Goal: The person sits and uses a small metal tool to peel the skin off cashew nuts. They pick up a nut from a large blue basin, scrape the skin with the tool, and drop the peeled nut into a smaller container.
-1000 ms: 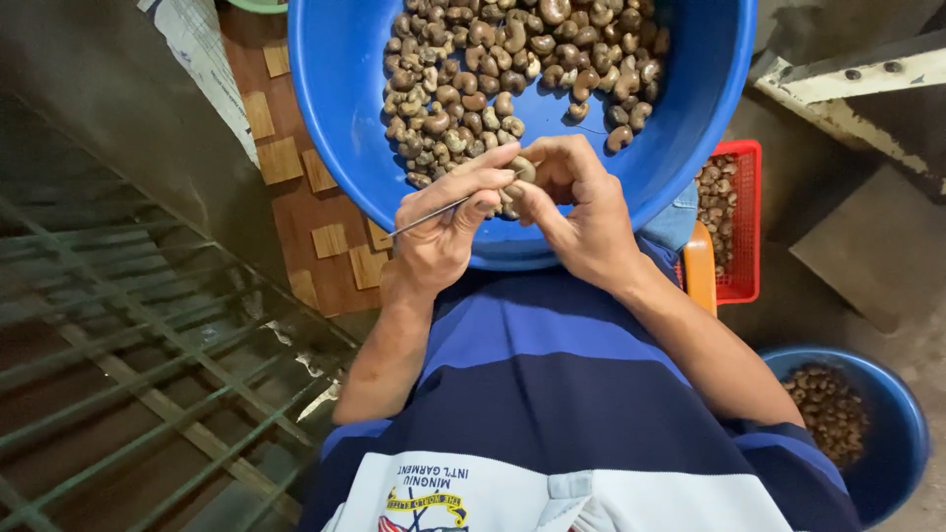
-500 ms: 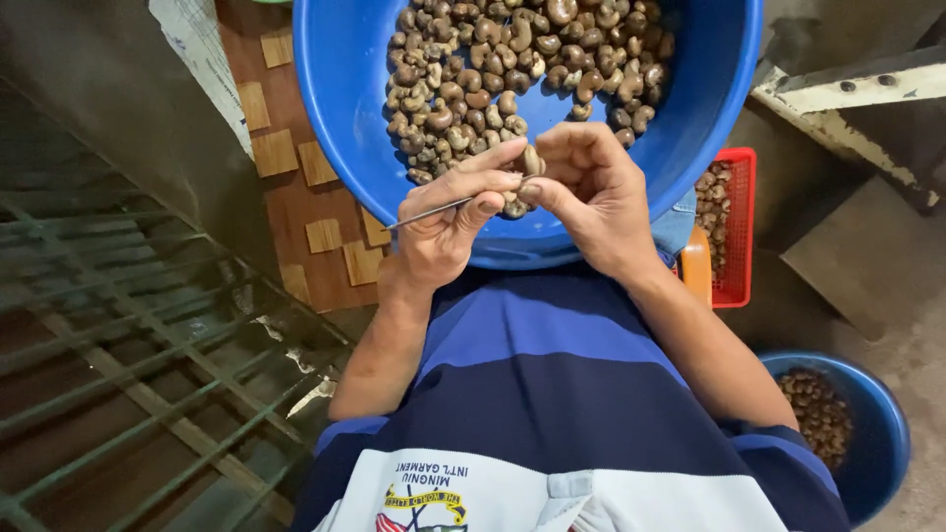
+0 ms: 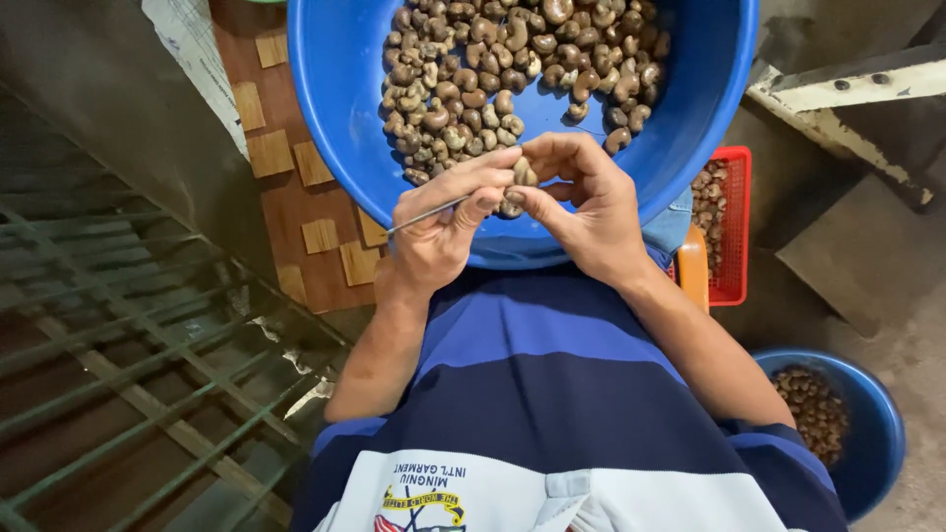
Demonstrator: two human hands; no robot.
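The left hand (image 3: 443, 232) grips a thin grey metal pick (image 3: 426, 214) between thumb and curled fingers, its shaft slanting out to the left of the knuckles and its working end hidden among the fingertips. The right hand (image 3: 586, 207) pinches a single pale brown cashew nut (image 3: 523, 173) between thumb and forefinger, closed snugly on it, and the two hands meet at that nut over the near rim of a large round blue plastic basin (image 3: 335, 108). The basin carries a heap of brown unpeeled cashew nuts (image 3: 493, 74) spread over its far half, with bare blue floor near the hands. It sits on the lap of a person in a blue striped shirt (image 3: 552, 394). To the right, a small red plastic mesh basket (image 3: 734, 227) with nuts stands just beside the basin, and a smaller blue bowl (image 3: 877, 433) of dark nuts rests lower on a rough grey concrete floor (image 3: 847, 286). To the left lie a brown wooden board with lighter square blocks (image 3: 296, 187) and a green metal grating (image 3: 118, 374)
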